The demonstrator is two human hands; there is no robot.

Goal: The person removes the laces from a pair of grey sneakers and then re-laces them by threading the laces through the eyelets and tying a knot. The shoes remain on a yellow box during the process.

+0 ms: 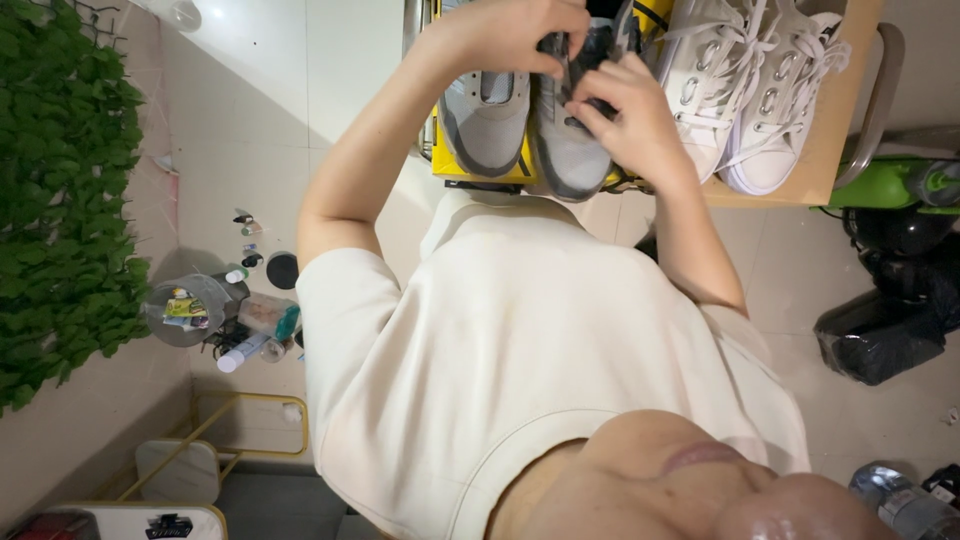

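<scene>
Head view: both hands work at the top of the frame, around 12 o'clock. The left hand (512, 35) is curled shut over the tongue end of a grey shoe (568, 150). The right hand (628, 112) pinches what looks like a dark lace (560, 52) at that shoe's throat. The shoe lies toe toward the person beside its grey twin (485, 125), both on a yellow box (450, 168) at the near edge of the desk (842, 140). A white pair (745, 90) sits just beside them at 1 o'clock.

Both grey toes overhang the box edge, so I judge that a hard tug on the lace could drag the shoe, or the box, off toward the lap. The right wrist is also near the white pair and could nudge it.

The fingertips hide the eyelets, so the lace's path is unclear. The frame's top crops the heels and the desk's far side. The small bottles (250, 340) on the floor at 9 o'clock are too small to identify.
</scene>
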